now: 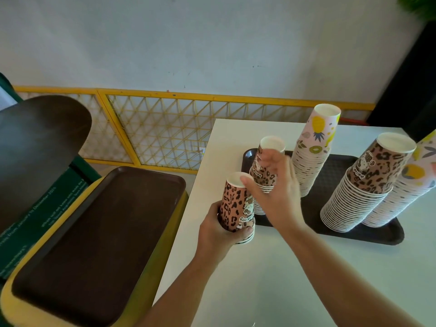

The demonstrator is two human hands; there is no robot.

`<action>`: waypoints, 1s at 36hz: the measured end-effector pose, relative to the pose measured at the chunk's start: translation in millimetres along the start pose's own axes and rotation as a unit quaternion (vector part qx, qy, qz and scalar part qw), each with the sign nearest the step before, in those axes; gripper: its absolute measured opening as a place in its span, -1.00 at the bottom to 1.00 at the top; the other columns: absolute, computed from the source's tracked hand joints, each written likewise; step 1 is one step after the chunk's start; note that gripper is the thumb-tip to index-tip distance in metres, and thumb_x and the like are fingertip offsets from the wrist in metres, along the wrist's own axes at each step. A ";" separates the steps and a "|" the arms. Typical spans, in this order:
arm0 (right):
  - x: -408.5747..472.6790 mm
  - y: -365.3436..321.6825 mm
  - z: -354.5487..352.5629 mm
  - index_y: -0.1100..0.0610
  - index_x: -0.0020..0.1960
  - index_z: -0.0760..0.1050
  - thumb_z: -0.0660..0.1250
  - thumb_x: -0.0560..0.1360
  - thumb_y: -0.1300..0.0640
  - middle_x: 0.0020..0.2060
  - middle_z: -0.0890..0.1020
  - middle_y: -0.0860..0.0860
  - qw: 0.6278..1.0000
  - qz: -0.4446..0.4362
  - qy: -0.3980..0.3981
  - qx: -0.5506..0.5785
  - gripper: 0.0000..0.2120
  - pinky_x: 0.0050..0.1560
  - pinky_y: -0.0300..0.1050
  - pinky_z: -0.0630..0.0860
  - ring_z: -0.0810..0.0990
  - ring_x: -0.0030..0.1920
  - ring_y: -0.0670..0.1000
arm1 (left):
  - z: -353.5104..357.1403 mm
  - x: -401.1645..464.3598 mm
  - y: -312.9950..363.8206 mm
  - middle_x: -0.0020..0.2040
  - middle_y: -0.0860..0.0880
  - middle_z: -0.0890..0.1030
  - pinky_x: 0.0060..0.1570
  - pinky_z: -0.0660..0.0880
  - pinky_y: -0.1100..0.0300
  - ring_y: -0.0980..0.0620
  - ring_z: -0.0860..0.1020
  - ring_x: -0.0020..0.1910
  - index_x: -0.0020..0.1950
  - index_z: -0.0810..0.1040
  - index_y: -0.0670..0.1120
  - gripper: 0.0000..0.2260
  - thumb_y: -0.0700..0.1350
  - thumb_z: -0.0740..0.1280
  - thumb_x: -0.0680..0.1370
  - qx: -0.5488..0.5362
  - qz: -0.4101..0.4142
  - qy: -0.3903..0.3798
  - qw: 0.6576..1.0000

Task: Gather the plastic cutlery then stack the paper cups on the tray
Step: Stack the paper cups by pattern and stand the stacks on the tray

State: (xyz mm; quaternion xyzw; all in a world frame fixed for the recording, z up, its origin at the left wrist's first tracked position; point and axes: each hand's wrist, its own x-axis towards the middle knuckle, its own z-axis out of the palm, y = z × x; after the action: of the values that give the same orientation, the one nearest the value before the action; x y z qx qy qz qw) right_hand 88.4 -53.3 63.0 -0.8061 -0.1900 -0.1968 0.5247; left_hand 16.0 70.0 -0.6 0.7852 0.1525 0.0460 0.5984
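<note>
Two hands are engaged with inverted leopard-print paper cups at the left end of the dark tray (368, 234). The left hand (217, 232) grips a short nested stack (237, 208) near its rims, fingers curled round it, holding it at the tray's near-left edge; whether it rests on the tray or hangs just above the white table (271, 279) cannot be determined. The right hand (276, 192) closes around a second short stack (265, 166), which sits above further cup rims on the tray. Its thumb touches the upturned base of the left-hand stack.

Farther right on the tray stand three tall stacks: a fruit-print stack (313, 149), a leopard stack (363, 185), and another fruit-print stack (410, 182) cut off by the frame edge.

Progress assessment: stacking appears well advanced, with most cups consolidated on the tray. The two short stacks remain to be merged, probably onto a leopard stack. No plastic cutlery is visible, so the gathering step cannot be confirmed.

The right hand is motion-blurred, and its fingertips are hard to resolve. A second, bare tray (99, 244) sits on a yellow stand at left.
</note>
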 end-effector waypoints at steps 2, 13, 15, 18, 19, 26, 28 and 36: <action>-8.7 -0.1 5.1 0.09 0.27 0.33 0.46 0.29 -0.12 0.13 0.47 -0.11 0.998 0.038 -0.057 0.012 -0.35 0.07 -0.45 0.39 0.49 0.11 -0.17 | 0.5 0.1 1.6 0.00 0.11 0.64 0.03 0.59 0.11 0.14 0.60 0.02 0.17 0.47 0.03 -0.39 -0.03 0.59 0.18 -0.002 -0.004 0.005 1.000; -20.6 -0.9 11.9 0.08 0.31 0.31 0.42 0.40 0.02 0.07 0.48 -0.15 0.986 0.096 -0.133 0.018 -0.46 0.10 -0.28 0.42 0.45 0.11 -0.18 | 4.6 1.0 4.1 0.04 0.23 0.54 0.00 0.53 0.35 0.20 0.54 0.05 0.26 0.37 0.10 -0.29 -0.07 0.62 0.20 0.027 0.002 -0.013 1.000; -19.7 -0.7 10.4 0.07 0.32 0.30 0.40 0.42 0.03 0.08 0.48 -0.14 0.984 0.099 -0.144 0.028 -0.47 0.11 -0.27 0.42 0.45 0.12 -0.17 | 4.9 1.1 2.1 0.06 0.23 0.54 0.00 0.52 0.37 0.20 0.54 0.07 0.27 0.35 0.11 -0.26 -0.06 0.63 0.18 0.032 0.000 -0.027 0.999; -18.4 1.3 8.2 0.03 0.30 0.30 0.39 0.43 0.03 0.07 0.47 -0.16 0.982 0.091 -0.162 0.035 -0.50 0.04 -0.40 0.39 0.45 0.12 -0.19 | 4.9 -0.6 1.4 0.05 0.23 0.55 -0.10 0.51 0.46 0.27 0.53 0.04 0.26 0.35 0.12 -0.27 -0.08 0.62 0.19 0.035 0.008 -0.038 0.999; -17.9 2.0 7.3 0.01 0.29 0.29 0.38 0.43 0.04 0.06 0.47 -0.16 0.981 0.088 -0.167 0.040 -0.52 0.02 -0.44 0.37 0.45 0.11 -0.19 | 4.9 -1.0 1.1 0.04 0.22 0.56 -0.10 0.51 0.46 0.28 0.54 0.04 0.25 0.36 0.10 -0.28 -0.08 0.62 0.19 0.034 0.011 -0.042 0.998; -10.5 3.7 -0.2 -0.11 0.19 0.25 0.36 0.46 0.09 0.04 0.51 -0.13 0.983 0.068 -0.155 0.070 -0.60 -0.07 -0.51 0.37 0.48 0.07 -0.21 | 2.6 -4.6 -2.2 0.06 0.14 0.61 -0.02 0.54 0.35 0.24 0.57 0.04 0.23 0.42 0.05 -0.32 -0.06 0.62 0.19 0.019 0.023 -0.063 0.998; -4.9 2.2 -2.5 -0.10 0.19 0.28 0.35 0.41 -0.03 0.02 0.53 -0.17 0.985 0.062 -0.139 0.076 -0.59 -0.08 -0.55 0.39 0.50 0.05 -0.27 | 3.6 -4.4 -2.5 0.04 0.13 0.63 -0.02 0.55 0.33 0.25 0.58 0.02 0.21 0.44 0.05 -0.31 0.04 0.60 0.13 0.013 0.019 -0.064 0.998; 45.0 -29.1 -30.5 0.25 0.31 0.29 0.29 0.40 -0.08 0.01 0.43 -0.29 0.991 -0.042 0.077 0.102 -0.39 0.02 -0.51 0.38 0.44 0.03 -0.44 | 3.8 -3.2 -2.6 0.00 0.19 0.59 -0.14 0.49 0.47 0.32 0.56 -0.01 0.11 0.40 0.10 -0.44 -0.08 0.61 0.23 0.051 0.037 -0.045 0.997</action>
State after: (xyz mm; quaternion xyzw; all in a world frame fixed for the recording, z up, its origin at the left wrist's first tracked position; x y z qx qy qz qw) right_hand 108.1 -65.9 120.0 -0.7221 -0.2016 -0.2596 0.6087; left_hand 13.5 66.2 -3.7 0.8210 0.0979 0.0248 0.5620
